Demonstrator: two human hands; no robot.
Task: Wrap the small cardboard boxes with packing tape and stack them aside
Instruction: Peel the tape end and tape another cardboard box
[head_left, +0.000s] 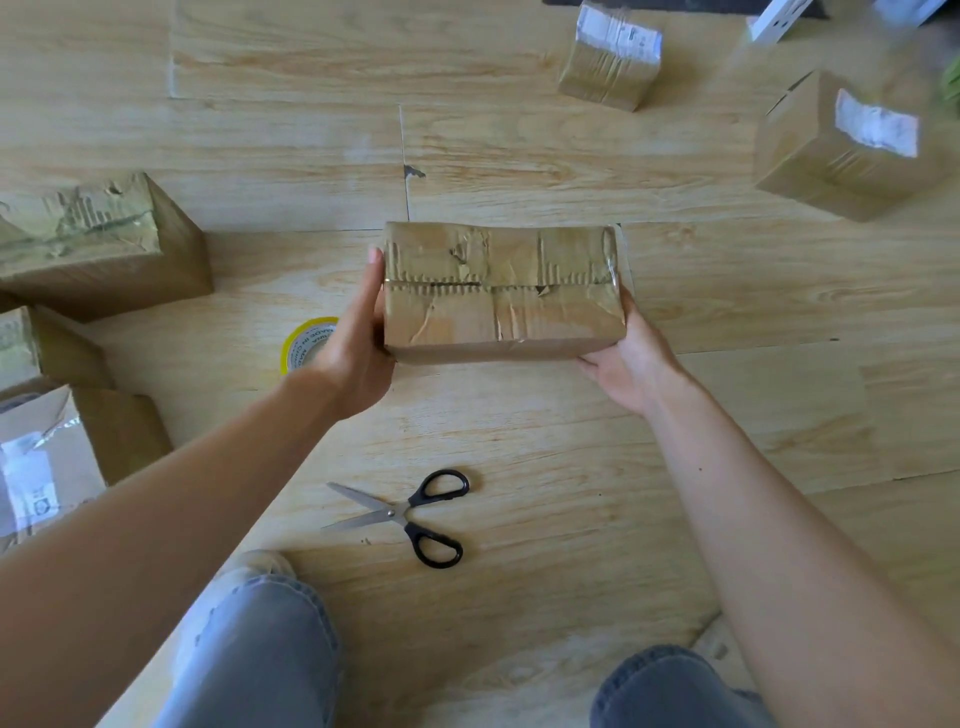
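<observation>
A small cardboard box (501, 293), wrapped in shiny wrinkled tape, is held between both hands above the wooden floor. My left hand (356, 345) grips its left end, with the fingers up along the side. My right hand (631, 358) grips its right end from below, fingers curled under the near corner. A roll of packing tape with a yellow core (304, 343) lies on the floor just left of my left hand, partly hidden by it.
Black-handled scissors (405, 514) lie open on the floor near my knees. Taped boxes sit at the left (98, 244) and lower left (47, 457). Two more boxes stand at the upper right (610, 57) (847, 145). The wooden floor (291, 156) stretches between them.
</observation>
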